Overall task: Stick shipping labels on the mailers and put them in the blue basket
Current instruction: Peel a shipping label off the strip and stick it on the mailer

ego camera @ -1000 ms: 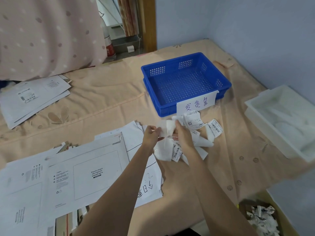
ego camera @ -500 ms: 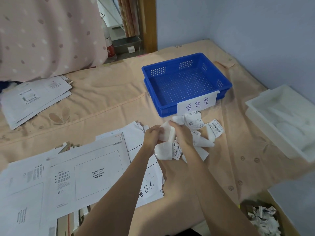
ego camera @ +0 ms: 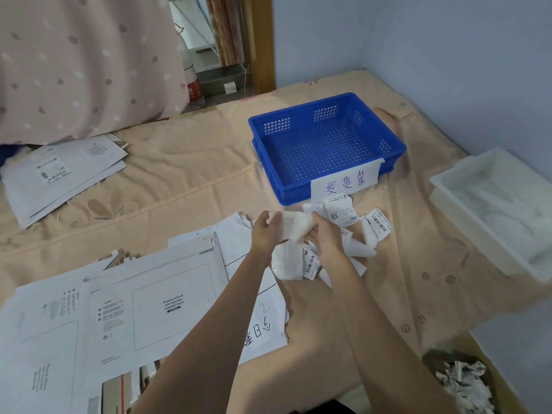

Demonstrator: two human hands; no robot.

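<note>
beside mailer [ego camera: 161, 306] printed "please attach waybill here", both hands [ego camera: 265, 231] [ego camera: 325, 237] pinching curled label [ego camera: 294, 227]

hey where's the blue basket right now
In the head view the blue basket sits on the cloth right of centre, just beyond the loose shipping labels and both hands, with a white tray off to its right.

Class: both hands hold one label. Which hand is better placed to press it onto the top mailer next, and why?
Left. The left hand is nearer the mailer, which lies to its left; the right hand would probably have to cross over. Both pinch the label.
</note>
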